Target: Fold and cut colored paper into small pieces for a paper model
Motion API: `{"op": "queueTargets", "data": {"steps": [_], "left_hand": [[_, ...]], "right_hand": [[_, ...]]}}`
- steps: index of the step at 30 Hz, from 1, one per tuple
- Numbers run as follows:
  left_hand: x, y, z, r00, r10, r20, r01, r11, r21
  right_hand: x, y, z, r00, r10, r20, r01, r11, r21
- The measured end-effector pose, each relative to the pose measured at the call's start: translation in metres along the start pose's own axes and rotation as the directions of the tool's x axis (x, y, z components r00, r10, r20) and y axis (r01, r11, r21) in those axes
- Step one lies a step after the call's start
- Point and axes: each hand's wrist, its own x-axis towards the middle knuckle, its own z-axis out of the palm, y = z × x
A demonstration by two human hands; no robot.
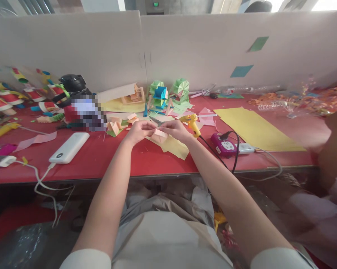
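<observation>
My left hand (138, 130) and my right hand (176, 129) meet over the red table (146, 158), both pinching a small folded piece of peach paper (159, 132) between their fingertips. Under the hands lies a pale yellow sheet (175, 146). A yellow glue gun (193, 123) rests just right of my right hand. More folded peach pieces (115, 127) lie to the left of my left hand.
A white power bank (69, 147) with a cable lies at left, a purple power strip (223, 145) at right. A large yellow sheet (255, 129) and green and blue paper models (168, 93) sit further back. Another person's arm (333, 149) is at the right edge.
</observation>
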Motion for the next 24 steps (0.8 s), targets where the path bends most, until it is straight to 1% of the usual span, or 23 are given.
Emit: {"op": "queueTargets", "data": {"steps": [5,10,13,18,21,24], "left_hand": [[-0.0001,-0.0011,0.0005,0.997,0.044,-0.061,-0.042,0.998,0.043],[0.0005,-0.0024,0.0046,0.997,0.048,-0.053,-0.046,0.998,0.039],[0.0,-0.0015,0.0042,1.0,0.029,-0.01,-0.029,1.0,0.011],[-0.0034,0.0016,-0.0008,0.989,-0.058,0.134,0.061,0.998,-0.014],[-0.0044,0.0024,-0.0033,0.986,-0.07,0.148,0.075,0.997,-0.031],[-0.0037,0.0019,-0.004,0.99,-0.068,0.123,0.072,0.997,-0.036]], "right_hand": [[-0.0013,-0.0021,0.0009,0.999,0.029,-0.014,-0.029,0.998,-0.049],[-0.0015,-0.0019,0.0015,0.999,0.05,-0.011,-0.05,0.996,-0.076],[-0.0012,-0.0011,0.0008,0.999,0.052,-0.002,-0.052,0.996,-0.065],[-0.001,-0.0012,-0.0002,1.0,0.026,-0.014,-0.027,0.997,-0.069],[-0.0003,-0.0014,0.0002,0.999,0.007,-0.031,-0.009,0.998,-0.062],[0.0005,-0.0007,0.0007,0.999,0.004,-0.034,-0.006,0.998,-0.058]]}}
